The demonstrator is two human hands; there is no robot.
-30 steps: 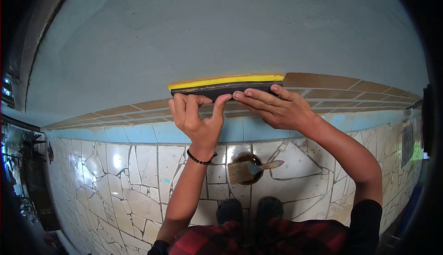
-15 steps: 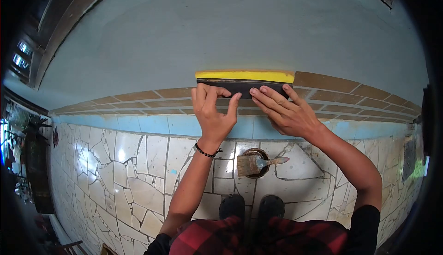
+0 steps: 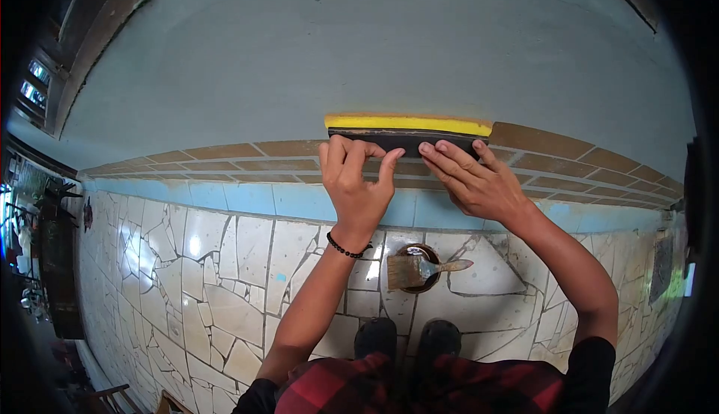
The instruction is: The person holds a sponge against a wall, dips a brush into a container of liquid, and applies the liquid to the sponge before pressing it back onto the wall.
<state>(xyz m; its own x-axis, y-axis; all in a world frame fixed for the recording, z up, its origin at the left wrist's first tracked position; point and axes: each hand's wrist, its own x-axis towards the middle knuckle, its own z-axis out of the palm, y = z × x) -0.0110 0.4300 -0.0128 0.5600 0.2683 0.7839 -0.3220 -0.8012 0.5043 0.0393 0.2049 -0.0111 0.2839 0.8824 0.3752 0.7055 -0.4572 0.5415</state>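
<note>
A long black board point(image 3: 410, 144) with a yellow strip point(image 3: 408, 123) along its top edge lies flat against the wall, at the upper border of the brown brick-pattern band point(image 3: 547, 161). My left hand point(image 3: 358, 182) grips the board's left part, with bent fingers at the edge and the thumb raised against its face. My right hand point(image 3: 479, 182) presses on the right part with its fingers stretched out. A dark bead bracelet point(image 3: 346, 248) is round my left wrist.
Grey plaster wall point(image 3: 389, 40) rises above the band, and a light blue strip point(image 3: 299, 201) runs below it. On the cracked-tile floor point(image 3: 225, 264) a round container point(image 3: 431, 281) stands before my feet, with a brush point(image 3: 408, 270) across its top. Dark furniture point(image 3: 60, 264) is at the far left.
The view has shifted. Against the brown band, the board and both my hands appear further right than a second ago. Both hands have stayed on the board.
</note>
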